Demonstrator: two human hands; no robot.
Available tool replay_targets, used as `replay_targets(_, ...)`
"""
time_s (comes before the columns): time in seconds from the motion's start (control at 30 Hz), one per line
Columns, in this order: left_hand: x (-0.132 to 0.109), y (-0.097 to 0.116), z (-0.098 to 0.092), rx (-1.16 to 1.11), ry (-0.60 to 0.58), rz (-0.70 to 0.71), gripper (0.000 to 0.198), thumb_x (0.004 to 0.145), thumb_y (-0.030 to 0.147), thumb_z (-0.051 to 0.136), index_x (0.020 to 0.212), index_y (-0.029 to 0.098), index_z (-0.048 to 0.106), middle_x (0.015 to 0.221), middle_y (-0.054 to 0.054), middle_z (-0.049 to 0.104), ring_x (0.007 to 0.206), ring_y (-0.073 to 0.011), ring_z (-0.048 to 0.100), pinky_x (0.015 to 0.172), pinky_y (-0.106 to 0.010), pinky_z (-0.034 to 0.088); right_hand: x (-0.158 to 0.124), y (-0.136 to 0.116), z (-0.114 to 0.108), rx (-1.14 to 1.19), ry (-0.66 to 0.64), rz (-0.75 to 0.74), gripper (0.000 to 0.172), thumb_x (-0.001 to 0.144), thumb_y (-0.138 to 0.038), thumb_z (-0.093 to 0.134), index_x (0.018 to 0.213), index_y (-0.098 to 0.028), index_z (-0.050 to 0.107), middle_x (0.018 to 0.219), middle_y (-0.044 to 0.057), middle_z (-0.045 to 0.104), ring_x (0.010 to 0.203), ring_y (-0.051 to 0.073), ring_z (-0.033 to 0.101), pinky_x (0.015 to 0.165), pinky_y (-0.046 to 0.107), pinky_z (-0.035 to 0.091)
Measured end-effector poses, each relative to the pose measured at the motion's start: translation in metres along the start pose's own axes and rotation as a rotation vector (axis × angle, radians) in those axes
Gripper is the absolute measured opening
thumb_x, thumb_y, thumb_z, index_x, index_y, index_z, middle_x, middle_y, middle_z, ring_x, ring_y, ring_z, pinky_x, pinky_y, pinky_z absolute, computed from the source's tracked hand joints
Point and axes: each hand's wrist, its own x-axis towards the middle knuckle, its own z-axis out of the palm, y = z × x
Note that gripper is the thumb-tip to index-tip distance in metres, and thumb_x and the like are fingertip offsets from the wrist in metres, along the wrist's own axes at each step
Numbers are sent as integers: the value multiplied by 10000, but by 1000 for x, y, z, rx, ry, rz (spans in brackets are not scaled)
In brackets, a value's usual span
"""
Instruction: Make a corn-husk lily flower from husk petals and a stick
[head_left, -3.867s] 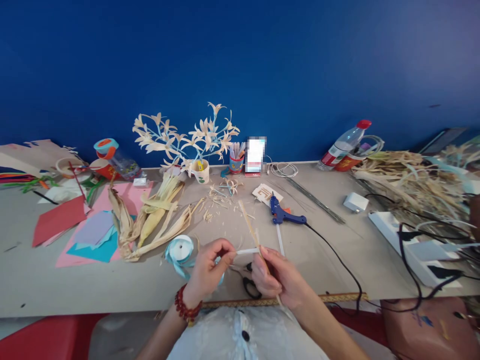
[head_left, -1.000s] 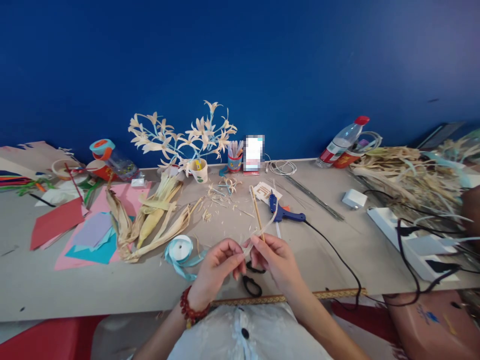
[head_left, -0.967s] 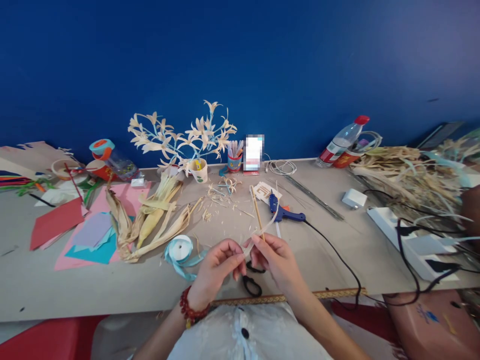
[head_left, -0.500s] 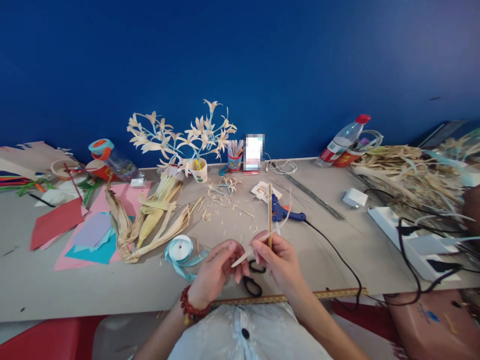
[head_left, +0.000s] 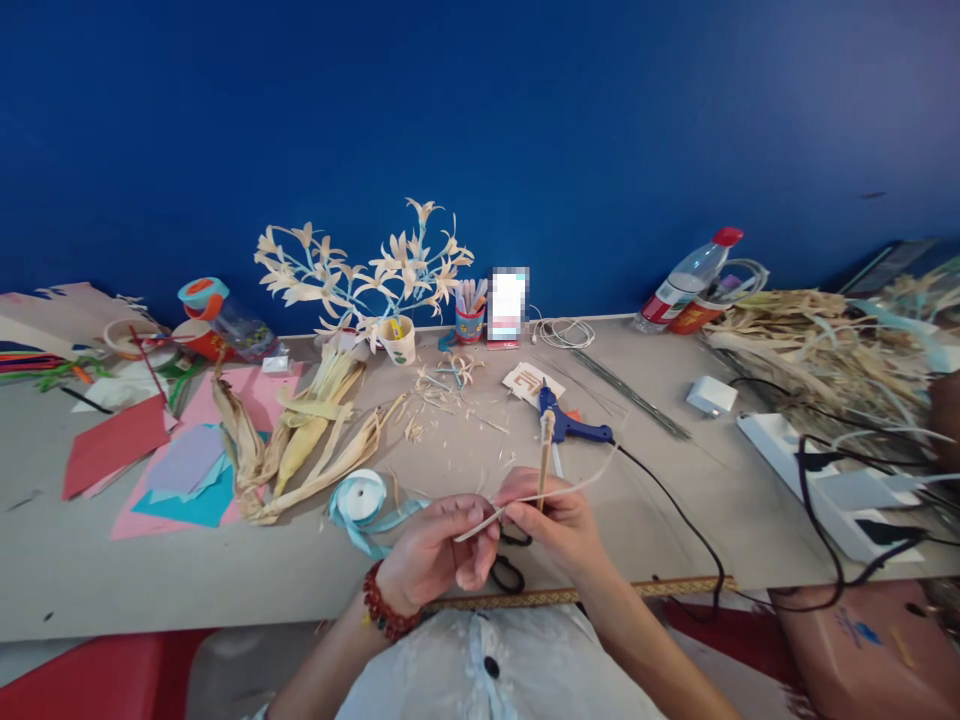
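Between my hands runs a pale narrow strip [head_left: 577,489], likely corn husk, its far end curving off to the right. My left hand [head_left: 442,545], with a red bead bracelet at the wrist, pinches it near its left end. My right hand [head_left: 559,525] grips the same strip with thumb and finger and also holds a thin wooden stick [head_left: 546,465], tilted upward. Black-handled scissors [head_left: 507,575] lie below my hands, partly hidden. Just beyond the stick rests a blue glue gun [head_left: 574,427]. A roll of light blue ribbon [head_left: 358,497] lies left of my left hand.
Dried corn husks [head_left: 315,440] and coloured paper [head_left: 191,490] are on the left. Husk flowers stand in a paper cup [head_left: 397,342] at the back. On the right are wires [head_left: 630,393], a bottle [head_left: 686,280], a power strip [head_left: 795,480] and cables.
My left hand has closed on the strip's left end. My right hand has lowered slightly, the stick tilting away from me, and the strip's far end has swung down to the right.
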Motion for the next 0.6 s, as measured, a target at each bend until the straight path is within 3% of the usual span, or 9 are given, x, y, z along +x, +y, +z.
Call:
replay_targets(0.17,1,4,5,8,24,-9,207,813,304,671,761,124,582,466,2,577,296,-50,365,355,-178,278,-2,3,-2,19,-50,28,190,850,-409,684,899,-245,767,730,37,664,701,179,588,645,298,460)
replay_targets(0.3,-2,7,12,157,161,79,212,807,303,699,791,141,564,530,-9,627,372,-60,448,389,-166,296,-9,11,-3,228,22,251,470,730,-566,744,1028,-212,661,725,-4,588,517,94,427,460,213,330)
replay_targets(0.4,-4,7,17,287,248,153,221,808,315,709,794,149,563,556,-6,632,449,-75,502,445,-174,361,-11,10,-2,272,43,357,372,782,-527,714,886,-188,604,649,-36,525,472,65,333,423,191,233)
replay_targets(0.6,-3,6,22,396,274,225,240,789,328,730,796,160,558,631,3,609,579,-107,570,518,-198,430,-8,-1,6,201,74,385,278,810,-422,712,767,-184,575,620,-38,513,505,84,413,448,199,281)
